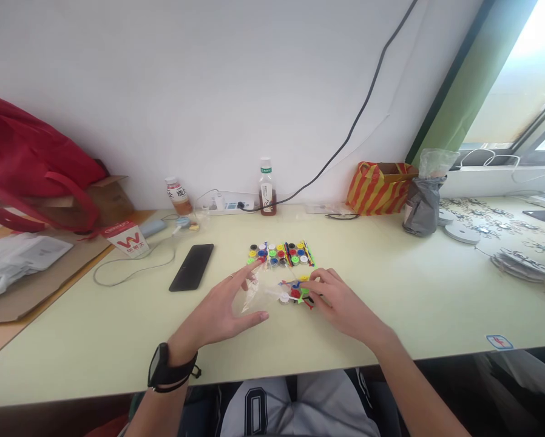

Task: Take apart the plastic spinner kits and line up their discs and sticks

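Note:
My left hand (224,306), with a black watch on its wrist, is open, thumb and fingers apart, beside a crumpled clear plastic bag (257,294). My right hand (343,300) has its fingers bent together at the right side of a loose pile of small coloured plastic pieces (295,293). Round discs and thin sticks in red, green, blue, yellow, white and black make up this pile. What lies between the right fingertips is hidden. Just beyond the hands, similar coloured discs and sticks (281,254) lie arranged in neat groups.
A black phone (192,267) lies left of the hands. Along the wall stand a drink bottle (267,188), a second bottle (178,195), a power strip (231,202) and a striped bag (377,188). A grey bag (422,206) and several spider-like metallic pieces (486,224) are at right.

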Available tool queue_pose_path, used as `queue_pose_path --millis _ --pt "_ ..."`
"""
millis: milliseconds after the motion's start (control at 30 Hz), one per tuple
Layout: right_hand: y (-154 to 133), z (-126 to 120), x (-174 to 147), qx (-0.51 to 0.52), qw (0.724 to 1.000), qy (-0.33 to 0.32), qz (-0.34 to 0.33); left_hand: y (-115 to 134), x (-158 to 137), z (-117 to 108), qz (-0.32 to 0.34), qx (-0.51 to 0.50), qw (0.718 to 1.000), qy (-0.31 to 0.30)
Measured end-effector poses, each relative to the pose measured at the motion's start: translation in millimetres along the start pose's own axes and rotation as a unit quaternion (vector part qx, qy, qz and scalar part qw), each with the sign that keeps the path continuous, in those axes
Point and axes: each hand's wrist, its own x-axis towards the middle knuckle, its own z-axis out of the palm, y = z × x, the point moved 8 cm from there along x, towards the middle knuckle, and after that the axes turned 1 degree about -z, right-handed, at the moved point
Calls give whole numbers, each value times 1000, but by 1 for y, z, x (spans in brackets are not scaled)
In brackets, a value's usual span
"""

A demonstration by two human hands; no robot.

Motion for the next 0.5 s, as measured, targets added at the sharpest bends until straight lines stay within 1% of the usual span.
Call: queue_pose_path --millis 100,233,333,433,500 --pt "-1 10 2 -47 999 1 -15 -3 -1 1 3 -29 1000 -11" --pt "2 2 3 -67 997 41 -19 -7 -1 5 -2 -52 998 -25" --pt "4 -13 2 -29 996 88 -13 -6 -1 8 -8 -67 997 -45" --pt "12 -32 -2 29 988 152 28 -2 0 8 -1 -87 994 -61" --pt "19 -45 -7 72 976 199 60 2 -1 8 12 -99 993 -68"
